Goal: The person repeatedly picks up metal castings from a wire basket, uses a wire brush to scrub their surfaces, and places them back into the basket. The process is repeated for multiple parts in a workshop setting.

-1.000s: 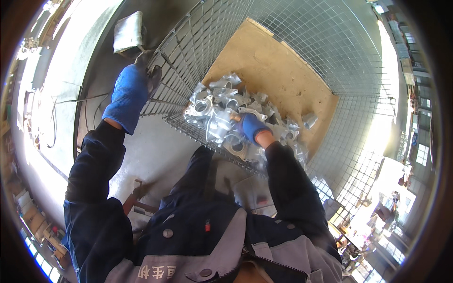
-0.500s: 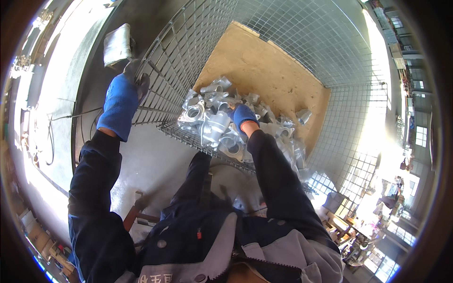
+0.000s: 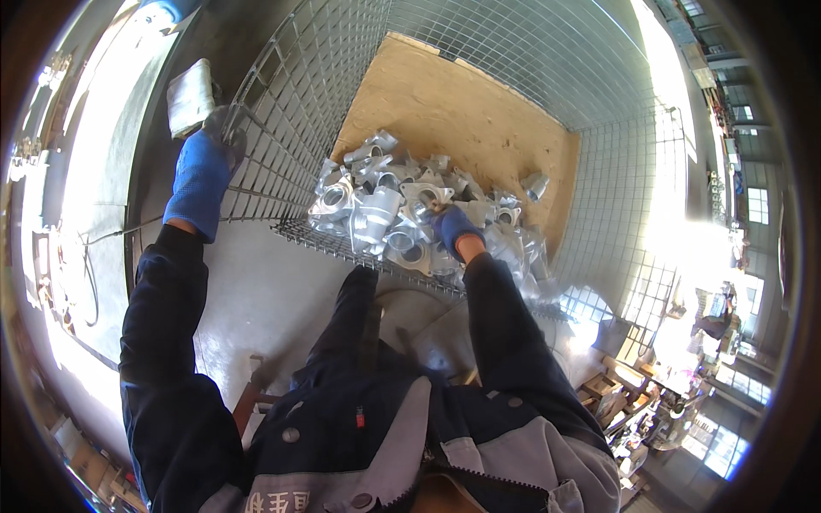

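Note:
A large wire mesh cage (image 3: 286,111) stands in front of me, with a heap of silver metal pipe-like castings (image 3: 376,214) at its near side. My left hand (image 3: 202,175), in a blue glove with dark grey fingers, is closed around the cage's left rim. My right hand (image 3: 456,226), also gloved in blue, reaches over the near wall into the heap. Its fingers are closed against a casting with a round opening (image 3: 421,198); the fingertips are partly hidden among the parts. One casting (image 3: 535,185) lies apart, to the right of the heap.
Tan board (image 3: 453,111) lines the cage bottom. Past my left hand is a pale silvery block (image 3: 190,97). A long grey surface (image 3: 103,171) runs along the left. Wooden items and clutter (image 3: 616,393) stand at the lower right. Something blue (image 3: 171,8) shows at the top left edge.
My right hand has shifted right within the heap, and a casting with a round opening now shows beside its fingers. My left hand stays on the rim. The blue thing has appeared at the top left.

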`<action>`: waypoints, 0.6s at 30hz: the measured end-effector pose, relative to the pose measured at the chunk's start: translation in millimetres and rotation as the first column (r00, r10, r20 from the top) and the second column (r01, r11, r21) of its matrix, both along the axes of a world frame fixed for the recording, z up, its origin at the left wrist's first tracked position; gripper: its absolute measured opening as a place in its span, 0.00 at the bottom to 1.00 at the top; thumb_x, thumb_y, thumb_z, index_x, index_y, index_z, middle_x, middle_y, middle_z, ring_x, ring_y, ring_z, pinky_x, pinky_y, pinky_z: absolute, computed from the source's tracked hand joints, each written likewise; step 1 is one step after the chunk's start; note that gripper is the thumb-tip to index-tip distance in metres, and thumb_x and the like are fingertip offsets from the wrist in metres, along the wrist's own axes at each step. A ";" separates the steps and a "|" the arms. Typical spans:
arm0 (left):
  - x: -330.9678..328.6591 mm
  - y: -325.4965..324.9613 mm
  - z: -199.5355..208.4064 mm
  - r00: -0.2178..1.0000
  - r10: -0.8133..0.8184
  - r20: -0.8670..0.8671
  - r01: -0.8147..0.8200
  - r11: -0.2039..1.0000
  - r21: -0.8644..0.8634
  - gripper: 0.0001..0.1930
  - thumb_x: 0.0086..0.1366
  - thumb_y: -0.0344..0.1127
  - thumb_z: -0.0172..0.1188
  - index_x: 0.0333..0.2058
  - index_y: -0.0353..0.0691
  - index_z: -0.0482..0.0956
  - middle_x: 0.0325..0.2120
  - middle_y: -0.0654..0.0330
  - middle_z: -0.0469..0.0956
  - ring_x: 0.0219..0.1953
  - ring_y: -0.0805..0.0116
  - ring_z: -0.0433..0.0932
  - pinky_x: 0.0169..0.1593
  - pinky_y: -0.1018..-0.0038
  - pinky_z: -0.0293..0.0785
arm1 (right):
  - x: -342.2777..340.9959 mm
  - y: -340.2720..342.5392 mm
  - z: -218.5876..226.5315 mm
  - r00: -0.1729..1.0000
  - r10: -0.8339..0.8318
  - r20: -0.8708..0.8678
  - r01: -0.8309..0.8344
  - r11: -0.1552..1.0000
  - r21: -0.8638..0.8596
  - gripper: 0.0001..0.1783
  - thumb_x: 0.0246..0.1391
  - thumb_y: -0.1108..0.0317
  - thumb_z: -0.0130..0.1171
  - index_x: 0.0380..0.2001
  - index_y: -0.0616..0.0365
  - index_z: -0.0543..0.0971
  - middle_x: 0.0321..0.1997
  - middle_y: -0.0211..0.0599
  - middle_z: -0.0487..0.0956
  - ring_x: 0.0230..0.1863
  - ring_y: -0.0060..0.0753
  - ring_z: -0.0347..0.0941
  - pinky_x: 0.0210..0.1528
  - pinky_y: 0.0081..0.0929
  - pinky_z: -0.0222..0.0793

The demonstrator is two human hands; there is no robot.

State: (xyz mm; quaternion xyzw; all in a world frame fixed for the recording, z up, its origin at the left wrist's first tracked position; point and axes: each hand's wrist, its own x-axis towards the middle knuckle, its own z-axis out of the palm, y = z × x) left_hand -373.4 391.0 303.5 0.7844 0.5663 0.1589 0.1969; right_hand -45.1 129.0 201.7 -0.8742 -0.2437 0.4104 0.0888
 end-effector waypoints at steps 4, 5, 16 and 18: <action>0.6 14.0 -6.5 0.989 -0.091 -0.113 0.094 0.995 0.024 0.25 0.62 0.47 0.58 0.56 0.45 0.71 0.33 0.44 0.81 0.37 0.44 0.81 0.40 0.59 0.78 | 15.1 -22.0 -39.5 0.995 0.058 0.080 -0.065 0.995 0.082 0.24 0.54 0.48 0.57 0.39 0.60 0.81 0.39 0.60 0.80 0.46 0.60 0.76 0.45 0.44 0.72; 10.6 6.4 12.4 0.992 -0.031 -0.121 0.033 0.999 0.020 0.26 0.62 0.48 0.58 0.55 0.43 0.70 0.33 0.43 0.81 0.36 0.45 0.81 0.39 0.59 0.78 | 15.8 -25.3 -51.8 0.995 0.101 -0.018 -0.101 0.995 0.028 0.23 0.54 0.48 0.57 0.40 0.59 0.81 0.39 0.60 0.80 0.45 0.60 0.76 0.45 0.45 0.72; -13.8 38.9 -33.3 0.980 -0.070 -0.188 0.121 0.954 0.275 0.26 0.61 0.49 0.58 0.54 0.41 0.71 0.33 0.47 0.82 0.36 0.49 0.81 0.40 0.62 0.77 | -118.4 -68.0 2.3 0.877 0.465 0.124 -0.471 0.882 0.026 0.23 0.51 0.46 0.59 0.39 0.55 0.82 0.36 0.55 0.81 0.40 0.54 0.79 0.42 0.45 0.74; -17.5 40.2 -33.9 0.976 -0.050 -0.211 0.104 0.962 0.254 0.25 0.62 0.49 0.57 0.54 0.42 0.71 0.33 0.48 0.82 0.37 0.49 0.81 0.41 0.62 0.76 | -132.5 -72.8 10.3 0.917 0.357 0.179 -0.369 0.929 0.036 0.22 0.50 0.48 0.59 0.39 0.54 0.82 0.36 0.52 0.82 0.40 0.51 0.80 0.43 0.45 0.74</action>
